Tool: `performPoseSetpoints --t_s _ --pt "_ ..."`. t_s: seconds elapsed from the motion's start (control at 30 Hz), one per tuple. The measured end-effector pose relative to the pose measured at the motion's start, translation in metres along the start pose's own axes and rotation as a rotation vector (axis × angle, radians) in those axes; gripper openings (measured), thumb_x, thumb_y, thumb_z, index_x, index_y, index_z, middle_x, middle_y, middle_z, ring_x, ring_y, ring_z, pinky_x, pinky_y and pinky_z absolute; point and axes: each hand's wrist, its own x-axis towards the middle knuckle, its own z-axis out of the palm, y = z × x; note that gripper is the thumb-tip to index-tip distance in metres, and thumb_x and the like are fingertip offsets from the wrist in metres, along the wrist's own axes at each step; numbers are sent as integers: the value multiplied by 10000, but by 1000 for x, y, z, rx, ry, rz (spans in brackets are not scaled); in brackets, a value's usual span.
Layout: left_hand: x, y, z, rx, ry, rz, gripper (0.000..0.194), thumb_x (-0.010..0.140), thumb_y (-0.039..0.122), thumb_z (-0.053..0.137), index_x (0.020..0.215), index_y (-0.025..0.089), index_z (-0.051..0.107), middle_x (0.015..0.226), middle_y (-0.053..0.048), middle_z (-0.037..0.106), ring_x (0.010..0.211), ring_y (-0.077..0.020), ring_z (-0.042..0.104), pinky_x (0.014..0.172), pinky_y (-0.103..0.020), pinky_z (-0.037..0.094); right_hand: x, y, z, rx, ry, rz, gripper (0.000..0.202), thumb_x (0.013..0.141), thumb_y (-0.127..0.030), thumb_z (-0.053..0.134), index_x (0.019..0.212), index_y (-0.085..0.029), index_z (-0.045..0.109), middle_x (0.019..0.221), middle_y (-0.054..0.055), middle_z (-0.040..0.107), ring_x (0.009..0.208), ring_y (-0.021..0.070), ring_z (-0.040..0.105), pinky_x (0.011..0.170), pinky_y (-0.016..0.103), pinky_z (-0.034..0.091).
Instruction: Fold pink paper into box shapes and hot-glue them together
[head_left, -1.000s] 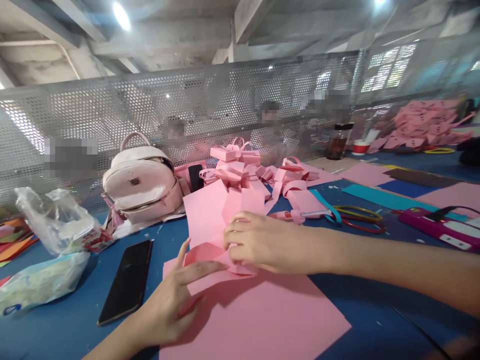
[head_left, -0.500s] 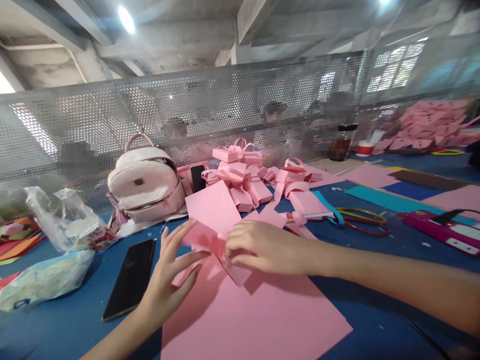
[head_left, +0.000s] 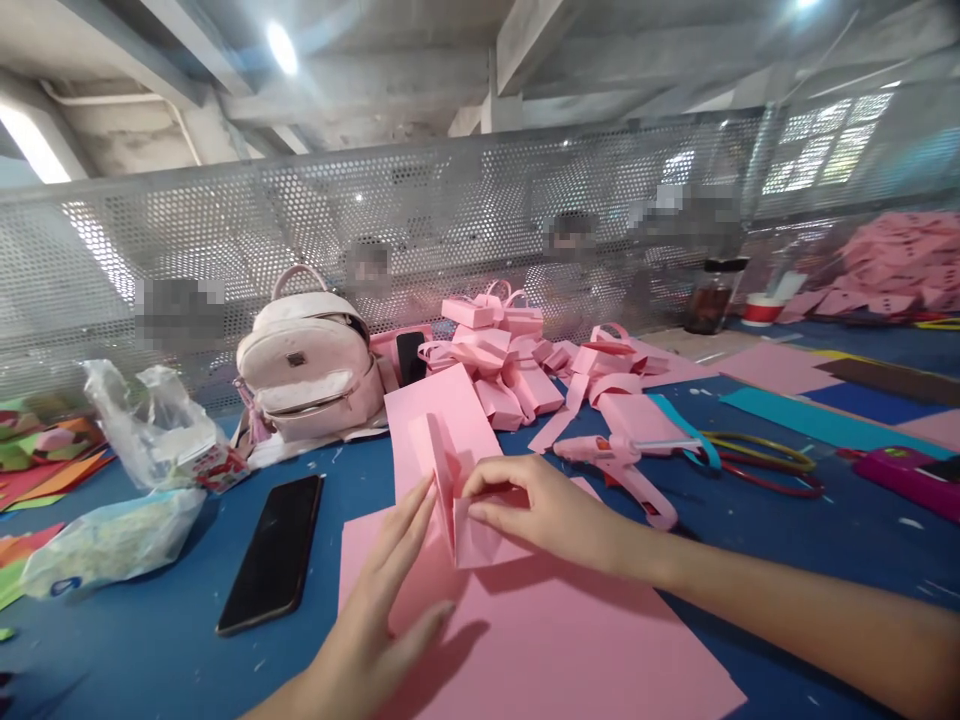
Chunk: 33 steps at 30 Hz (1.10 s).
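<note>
A folded pink paper piece [head_left: 487, 535] stands over a large flat pink sheet [head_left: 592, 640] at the front centre. My right hand [head_left: 536, 505] pinches its upper edge between thumb and fingers. On its left side, my left hand [head_left: 394, 590] rests its outstretched fingertips against an upright flap, with the thumb apart. Behind them lies another pink sheet [head_left: 412, 400]. A pink glue gun [head_left: 619, 460] lies just beyond my right hand.
A black phone [head_left: 271, 555] and plastic bags [head_left: 112, 540] lie left. A pale backpack [head_left: 307, 365] and heaped pink paper boxes [head_left: 510, 350] stand behind. At right are coloured strips [head_left: 840, 420], yellow and red loops [head_left: 765, 460] and a magenta device [head_left: 907, 485].
The folded paper has turned so a flap stands upright. My left hand has moved lower and its fingers have straightened against it. The glue gun shows more fully as the view shifted.
</note>
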Motion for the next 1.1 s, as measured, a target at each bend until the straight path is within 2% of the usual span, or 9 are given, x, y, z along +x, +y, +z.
performPoseSetpoints --t_s 0.37,0.8,1.1 --pt "-2 -2 5 -36 -44 -34 686 1042 307 507 1638 343 169 1714 -55 217 1570 -274 207 1214 -492 322 0 10 7 32 12 29 72 883 -236 659 856 -187 704 902 20 751 850 188 664 801 283 491" --pt "-2 1 7 -12 -38 35 705 1045 325 505 1645 328 135 1703 -66 245 1556 -282 247 1203 -479 374 0 7 9 58 18 49 89 866 -259 635 827 -189 673 848 20 720 814 191 644 759 284 502" --pt "-1 2 7 -5 -56 50 691 1056 335 481 1650 303 129 1706 -74 223 1561 -262 227 1216 -462 334 2 9 9 37 31 26 108 868 -285 631 828 -192 667 858 28 715 811 194 631 750 291 496"
